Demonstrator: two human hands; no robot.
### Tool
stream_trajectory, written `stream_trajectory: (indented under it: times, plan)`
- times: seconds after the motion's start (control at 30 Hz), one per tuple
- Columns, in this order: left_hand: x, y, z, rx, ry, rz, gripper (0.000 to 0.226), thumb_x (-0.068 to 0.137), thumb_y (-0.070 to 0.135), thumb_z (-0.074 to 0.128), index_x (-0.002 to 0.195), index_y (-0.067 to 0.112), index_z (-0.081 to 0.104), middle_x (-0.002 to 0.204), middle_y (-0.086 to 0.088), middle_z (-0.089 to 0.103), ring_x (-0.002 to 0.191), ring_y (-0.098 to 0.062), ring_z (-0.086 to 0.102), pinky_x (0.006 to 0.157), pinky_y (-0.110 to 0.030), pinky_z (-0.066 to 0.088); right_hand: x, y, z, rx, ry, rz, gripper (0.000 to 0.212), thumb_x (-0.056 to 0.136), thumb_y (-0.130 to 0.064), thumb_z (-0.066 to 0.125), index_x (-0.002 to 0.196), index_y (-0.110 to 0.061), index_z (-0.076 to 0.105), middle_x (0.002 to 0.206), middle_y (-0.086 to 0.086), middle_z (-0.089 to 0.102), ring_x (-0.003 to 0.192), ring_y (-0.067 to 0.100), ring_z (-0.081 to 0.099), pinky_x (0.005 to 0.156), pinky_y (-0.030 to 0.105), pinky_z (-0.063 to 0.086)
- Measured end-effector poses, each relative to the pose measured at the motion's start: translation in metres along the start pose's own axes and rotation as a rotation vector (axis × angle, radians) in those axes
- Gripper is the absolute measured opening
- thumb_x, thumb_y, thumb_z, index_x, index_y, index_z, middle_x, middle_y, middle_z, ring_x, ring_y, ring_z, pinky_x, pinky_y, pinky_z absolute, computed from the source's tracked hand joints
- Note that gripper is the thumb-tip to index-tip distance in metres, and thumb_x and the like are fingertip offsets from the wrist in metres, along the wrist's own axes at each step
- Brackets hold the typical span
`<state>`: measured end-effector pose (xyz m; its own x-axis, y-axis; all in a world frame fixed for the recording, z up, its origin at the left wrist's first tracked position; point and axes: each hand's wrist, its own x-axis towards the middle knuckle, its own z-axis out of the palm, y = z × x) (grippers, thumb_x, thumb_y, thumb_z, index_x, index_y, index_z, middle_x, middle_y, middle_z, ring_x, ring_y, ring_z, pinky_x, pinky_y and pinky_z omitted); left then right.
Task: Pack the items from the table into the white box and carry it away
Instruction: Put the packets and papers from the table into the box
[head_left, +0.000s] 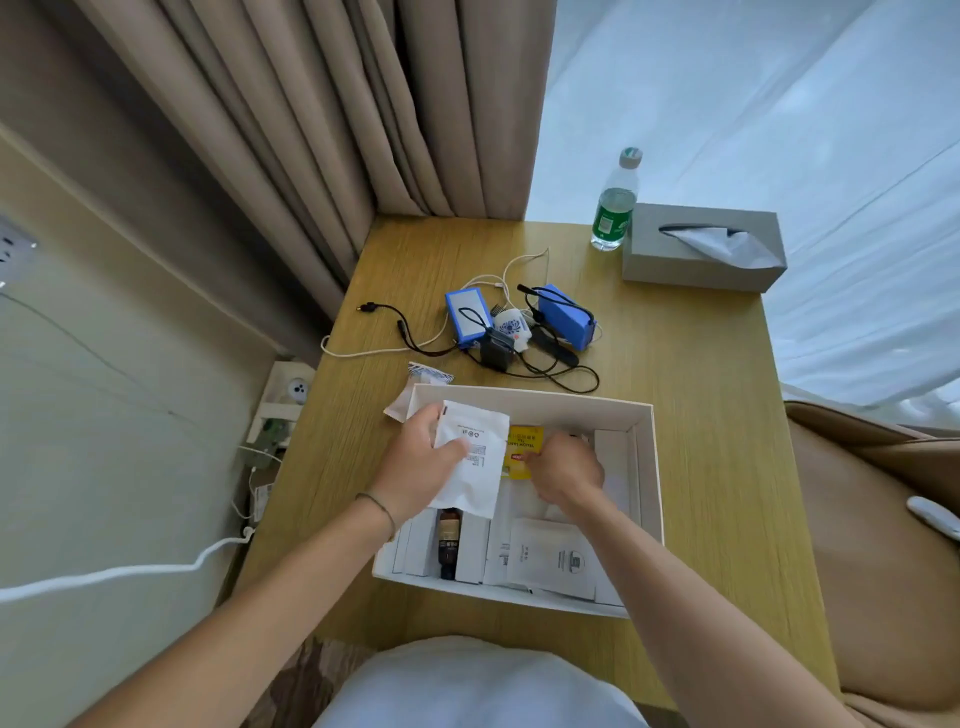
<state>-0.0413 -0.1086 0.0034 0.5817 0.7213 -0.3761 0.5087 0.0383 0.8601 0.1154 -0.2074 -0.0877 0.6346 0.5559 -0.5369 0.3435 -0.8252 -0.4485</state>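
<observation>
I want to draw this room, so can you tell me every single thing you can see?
white box: 1, white, open on the table's near part
white packet: 1, white, held over the box
yellow tea packet: 1, yellow, inside the box
small brown bottle: 1, brown, lying in the box's left part
flat white sachets: several, white, near end of the box
blue packs: 2, blue, with cables beyond the box
water bottle: 1, clear with green label, far edge
tissue box: 1, grey, right of the bottle
table: 1, light wood
curtain: 1, beige, behind
left hand: grips the white packet
right hand: pinches the tea packet
</observation>
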Motion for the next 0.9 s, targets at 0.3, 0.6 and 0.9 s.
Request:
stream_trajectory:
  times: [0.3,0.6,0.9]
  plan:
    - [0.010,-0.039,0.042,0.367,-0.201,-0.046,0.025,0.084,0.016,0.076,0.105,0.018,0.062,0.102,-0.001,0.073,0.092,-0.018,0.070,0.080,-0.037,0.060,-0.022,0.016,-0.037,0.260,0.029,-0.126,0.037,0.097,-0.022,0.053,0.069,-0.005,0.069,0.054,0.007,0.069,0.044,0.018,0.064,0.054,0.038,0.059]
    - [0.010,-0.066,0.073,0.778,-0.129,0.145,0.034,0.080,0.024,0.077,0.111,0.027,0.064,0.109,0.002,0.062,0.101,-0.022,0.060,0.076,-0.031,0.052,-0.061,0.025,-0.050,0.405,0.013,-0.174,0.030,0.099,-0.021,0.057,0.074,-0.012,0.071,0.063,0.011,0.072,0.048,0.011,0.060,0.054,0.035,0.055]
    - [0.002,-0.042,0.064,0.835,0.047,0.379,0.024,0.091,0.026,0.062,0.115,0.026,0.066,0.112,0.005,0.057,0.098,-0.016,0.059,0.072,-0.033,0.056,-0.063,0.006,-0.064,0.453,0.023,-0.245,0.027,0.097,-0.020,0.061,0.073,-0.013,0.071,0.062,0.008,0.070,0.053,0.017,0.061,0.060,0.044,0.058]
